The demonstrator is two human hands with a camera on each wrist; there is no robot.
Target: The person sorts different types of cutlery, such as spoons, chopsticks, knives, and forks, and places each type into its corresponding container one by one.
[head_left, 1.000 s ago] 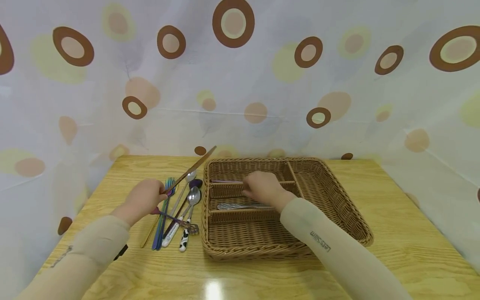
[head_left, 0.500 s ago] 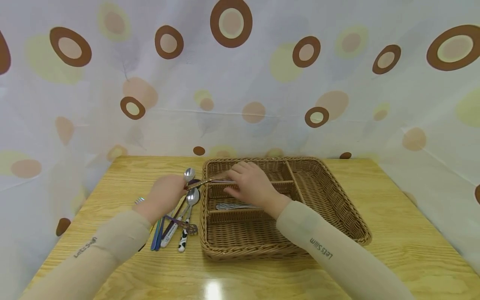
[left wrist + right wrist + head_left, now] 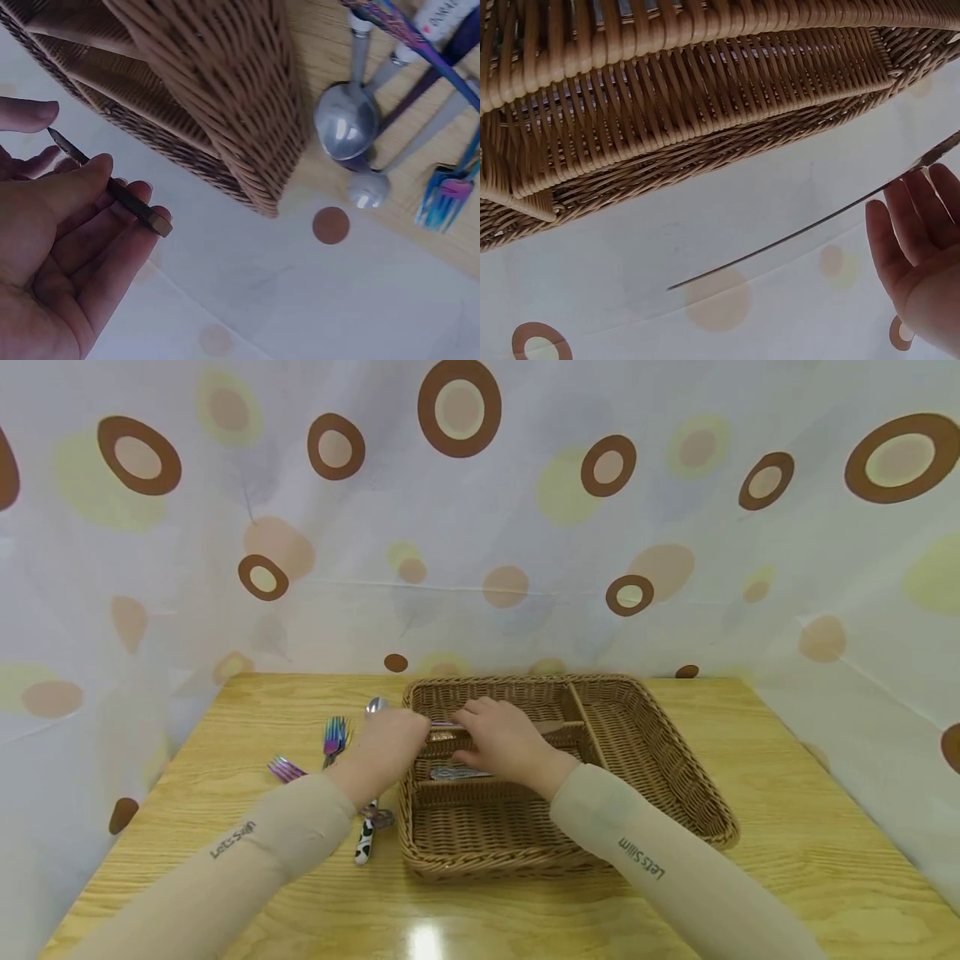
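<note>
My left hand (image 3: 384,747) holds a copper-coloured table knife (image 3: 442,737) by its handle, pinching it between thumb and fingers in the left wrist view. The knife lies level above the wicker cutlery basket (image 3: 495,865), blade to the right. My right hand (image 3: 501,739) is over the middle of the basket; in the right wrist view its fingers (image 3: 911,217) are lightly bent, close below the knife where handle meets blade. Whether they touch it is unclear. Beneath the right hand, a silver ornate handle (image 3: 453,772) lies in one compartment.
Left of the basket lie rainbow-coloured forks (image 3: 335,737), a purple fork (image 3: 285,768), a silver spoon (image 3: 346,120) and a cow-patterned handle (image 3: 364,843). A wicker divider (image 3: 588,727) separates the basket's long right compartment. A patterned curtain (image 3: 510,510) hangs behind the wooden table (image 3: 810,860).
My left hand has carried the knife rightward from above the loose cutlery to the basket, turning it level. My right hand's fingers have opened out from a curled posture.
</note>
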